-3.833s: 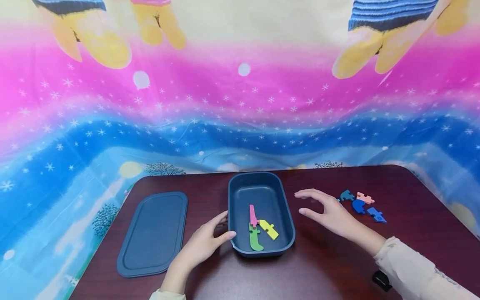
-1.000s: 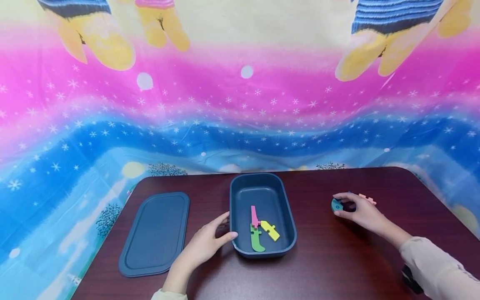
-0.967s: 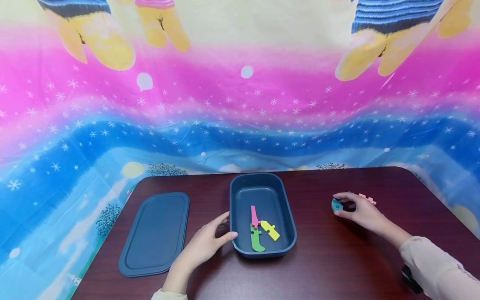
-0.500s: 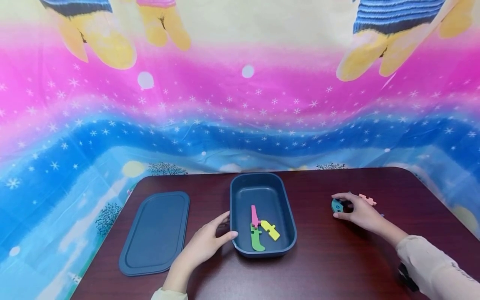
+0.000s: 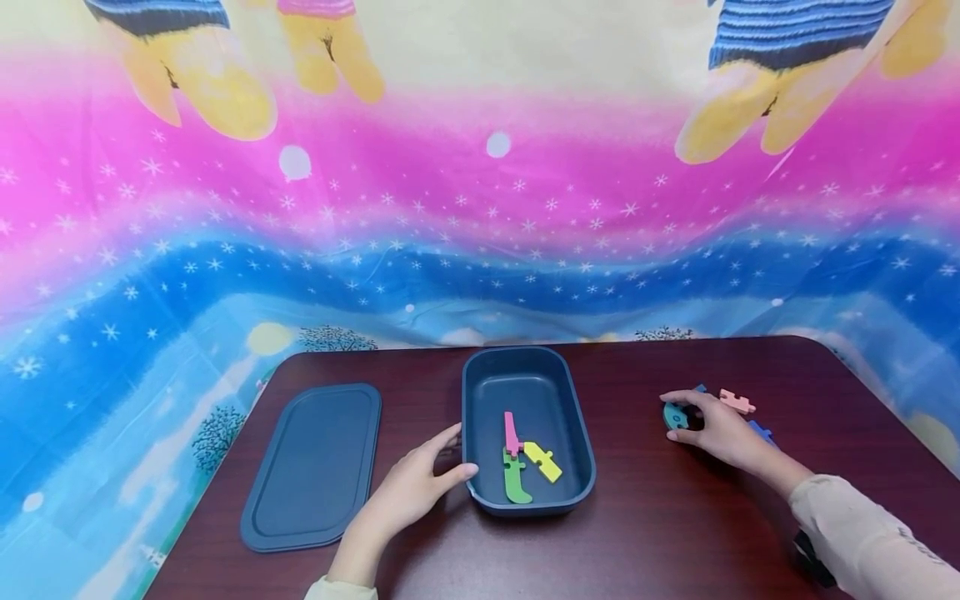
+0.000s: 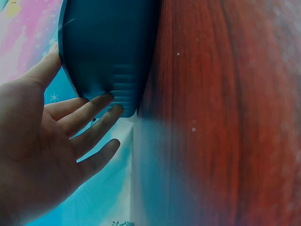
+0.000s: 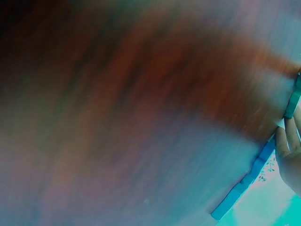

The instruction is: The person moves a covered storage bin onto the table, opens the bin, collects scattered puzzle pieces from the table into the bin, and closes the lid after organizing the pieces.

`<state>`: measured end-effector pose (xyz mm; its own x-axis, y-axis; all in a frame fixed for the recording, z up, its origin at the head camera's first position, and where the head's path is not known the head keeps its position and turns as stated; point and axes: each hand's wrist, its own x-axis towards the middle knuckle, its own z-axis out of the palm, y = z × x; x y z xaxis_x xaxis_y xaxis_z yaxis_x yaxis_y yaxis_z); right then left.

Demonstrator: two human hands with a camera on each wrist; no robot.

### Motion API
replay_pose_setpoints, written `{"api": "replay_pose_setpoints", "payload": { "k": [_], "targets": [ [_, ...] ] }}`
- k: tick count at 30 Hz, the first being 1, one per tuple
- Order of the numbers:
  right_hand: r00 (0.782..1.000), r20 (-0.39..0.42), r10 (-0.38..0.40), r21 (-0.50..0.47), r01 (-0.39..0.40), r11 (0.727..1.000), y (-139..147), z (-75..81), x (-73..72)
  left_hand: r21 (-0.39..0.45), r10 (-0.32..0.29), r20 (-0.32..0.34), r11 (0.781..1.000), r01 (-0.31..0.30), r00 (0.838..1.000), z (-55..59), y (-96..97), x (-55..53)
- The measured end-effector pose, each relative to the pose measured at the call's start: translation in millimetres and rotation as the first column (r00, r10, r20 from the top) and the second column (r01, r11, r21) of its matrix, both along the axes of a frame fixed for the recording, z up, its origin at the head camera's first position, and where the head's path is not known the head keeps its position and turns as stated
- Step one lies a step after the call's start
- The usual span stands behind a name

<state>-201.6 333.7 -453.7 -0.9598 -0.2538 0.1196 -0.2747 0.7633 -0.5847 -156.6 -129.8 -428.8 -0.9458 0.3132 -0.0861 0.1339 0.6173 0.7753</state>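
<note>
My left hand (image 5: 416,479) rests against the left side of the dark blue-grey box (image 5: 588,467). Its thumb lies at the rim, and in the left wrist view the fairly straight fingers (image 6: 91,113) touch the outer wall. Inside the box are pink (image 5: 510,431), green (image 5: 514,482) and yellow (image 5: 543,462) puzzle pieces. To the right of the box, my right hand (image 5: 723,432) pinches a teal puzzle piece (image 5: 675,417) between thumb and fingers, low over the table. A salmon puzzle piece (image 5: 737,401) lies just beyond that hand, which partly hides a blue puzzle piece (image 5: 761,431).
The box's flat lid (image 5: 311,467) lies on the dark red-brown table (image 5: 637,542) to the left. A printed cloth (image 5: 480,217) hangs behind the table's far edge. The right wrist view is mostly blurred tabletop.
My right hand has gone from the air beside the box to the loose pieces and taken hold of the teal one. Over the last second it has shifted only slightly. My left hand stays put.
</note>
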Motion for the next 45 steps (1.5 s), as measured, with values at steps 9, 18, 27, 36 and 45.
{"api": "replay_pose_setpoints", "payload": {
  "k": [9,18,27,36,45],
  "targets": [
    [1.0,-0.023,0.007,0.01,-0.006,1.0,-2,2.0,2.5,0.014,-0.008,0.008,1.0,0.008,1.0,1.4,-0.3,0.8],
    [0.999,-0.039,0.009,0.028,-0.008,1.0,0,1.8,6.0,0.011,-0.011,0.009,1.0,0.011,1.0,1.6,1.0,2.3],
    [0.999,-0.038,0.008,0.01,-0.008,1.0,-4,5.6,9.9,0.013,-0.015,0.006,1.0,0.015,1.0,0.2,0.9,1.2],
    [0.997,-0.069,0.035,-0.002,-0.035,0.999,-18,10.5,15.9,0.011,-0.015,0.006,1.0,0.015,1.0,-1.0,0.2,0.9],
    [0.994,-0.089,0.064,-0.011,-0.065,0.998,-33,17.2,15.4,0.01,-0.012,0.004,1.0,0.012,1.0,0.6,0.0,-0.4]
  ]
}}
